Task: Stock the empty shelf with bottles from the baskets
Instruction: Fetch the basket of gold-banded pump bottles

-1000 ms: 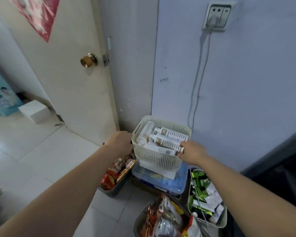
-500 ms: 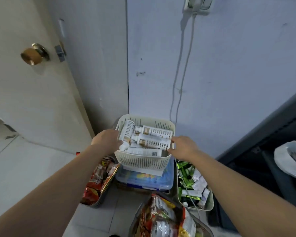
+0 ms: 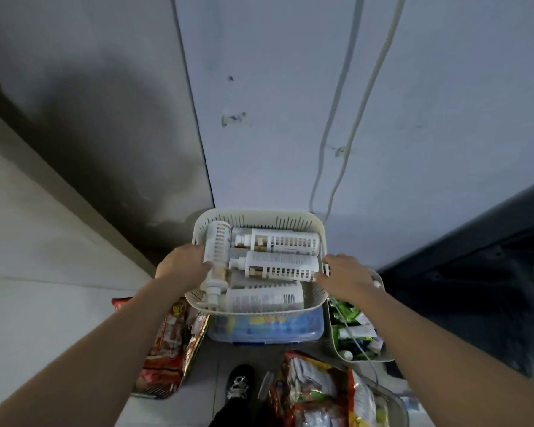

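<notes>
Basket [image 3: 259,216] nearer — left hand [image 3: 182,267], right hand [image 3: 349,277] alongside

I count four bottles [image 3: 278,266] on view in one white basket [image 3: 259,214]; any lying underneath them I cannot tally. I record one clear blue box [image 3: 265,331]. Three further baskets [image 3: 333,340] are noted: one of red packets [image 3: 167,349], one of green packets [image 3: 352,328], one of mixed snack bags [image 3: 315,392]. Hands number two: left hand [image 3: 182,266], right hand [image 3: 349,278]. Two cords [image 3: 321,155] are on the wall. One shoe [image 3: 239,380].
</notes>
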The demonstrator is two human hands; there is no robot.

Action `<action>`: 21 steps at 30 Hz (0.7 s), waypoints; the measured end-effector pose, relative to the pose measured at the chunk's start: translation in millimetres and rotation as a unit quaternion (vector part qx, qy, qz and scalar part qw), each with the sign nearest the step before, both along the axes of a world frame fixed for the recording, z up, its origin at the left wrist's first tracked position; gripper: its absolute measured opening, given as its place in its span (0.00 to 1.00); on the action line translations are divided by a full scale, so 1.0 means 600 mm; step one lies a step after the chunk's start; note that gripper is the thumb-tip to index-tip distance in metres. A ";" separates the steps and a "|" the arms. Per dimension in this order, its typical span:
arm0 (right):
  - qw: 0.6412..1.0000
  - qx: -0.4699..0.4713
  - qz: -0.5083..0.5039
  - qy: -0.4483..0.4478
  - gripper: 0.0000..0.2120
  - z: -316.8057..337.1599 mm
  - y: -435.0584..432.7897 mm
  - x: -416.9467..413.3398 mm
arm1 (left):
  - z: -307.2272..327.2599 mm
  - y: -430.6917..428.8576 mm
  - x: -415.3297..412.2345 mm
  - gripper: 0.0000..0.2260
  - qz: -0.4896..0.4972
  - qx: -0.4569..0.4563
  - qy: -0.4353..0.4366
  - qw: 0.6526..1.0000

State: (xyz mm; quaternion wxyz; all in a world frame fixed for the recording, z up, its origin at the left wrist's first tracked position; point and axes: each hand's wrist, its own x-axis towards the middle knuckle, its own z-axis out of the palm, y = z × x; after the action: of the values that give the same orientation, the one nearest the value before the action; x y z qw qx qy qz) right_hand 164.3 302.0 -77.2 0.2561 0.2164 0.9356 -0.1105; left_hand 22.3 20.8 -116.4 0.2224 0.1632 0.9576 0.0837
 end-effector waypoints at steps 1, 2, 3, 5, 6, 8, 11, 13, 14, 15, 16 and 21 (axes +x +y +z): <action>1.000 -0.004 -0.016 0.000 0.21 -0.012 0.002 -0.010 | -0.017 0.001 -0.014 0.10 0.003 -0.002 -0.009 1.000; 0.999 -0.008 -0.034 0.002 0.22 -0.024 0.004 -0.018 | -0.032 0.003 -0.027 0.10 0.008 -0.005 -0.015 1.000; 0.999 -0.010 -0.053 0.007 0.22 -0.035 0.005 -0.026 | -0.047 0.004 -0.039 0.10 0.015 -0.009 -0.020 1.000; 0.996 -0.012 -0.090 0.013 0.21 -0.058 0.009 -0.040 | -0.076 0.006 -0.057 0.10 0.037 -0.009 -0.024 0.999; 0.994 -0.014 -0.110 0.015 0.20 -0.069 0.012 -0.046 | -0.090 0.007 -0.064 0.11 0.049 -0.004 -0.026 0.998; 0.986 -0.029 -0.160 0.024 0.20 -0.093 0.019 -0.058 | -0.115 0.008 -0.074 0.17 0.083 0.009 -0.034 0.996; 0.971 -0.062 -0.227 0.039 0.23 -0.126 0.028 -0.072 | -0.155 0.008 -0.079 0.23 0.132 0.024 -0.060 0.989; 0.961 -0.084 -0.259 0.042 0.26 -0.144 0.030 -0.081 | -0.176 0.009 -0.078 0.24 0.158 0.056 -0.082 0.982; 0.957 -0.095 -0.272 0.047 0.25 -0.150 0.030 -0.085 | -0.182 0.010 -0.077 0.23 0.169 0.073 -0.088 0.979; 0.953 -0.104 -0.280 0.055 0.23 -0.155 0.028 -0.089 | -0.187 0.011 -0.076 0.21 0.182 0.089 -0.090 0.975; 0.949 -0.111 -0.289 0.064 0.20 -0.158 0.027 -0.094 | -0.192 0.011 -0.076 0.19 0.196 0.108 -0.088 0.971; 0.930 -0.107 -0.333 0.113 0.18 -0.152 0.021 -0.098 | -0.202 0.010 -0.067 0.10 0.243 0.227 -0.080 0.940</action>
State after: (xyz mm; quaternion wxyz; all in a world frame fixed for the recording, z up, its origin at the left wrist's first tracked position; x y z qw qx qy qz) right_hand 105.7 314.5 -168.5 0.1186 0.4730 0.8153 -0.3123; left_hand -18.1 27.0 -237.9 0.2283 -0.0357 0.9028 0.3628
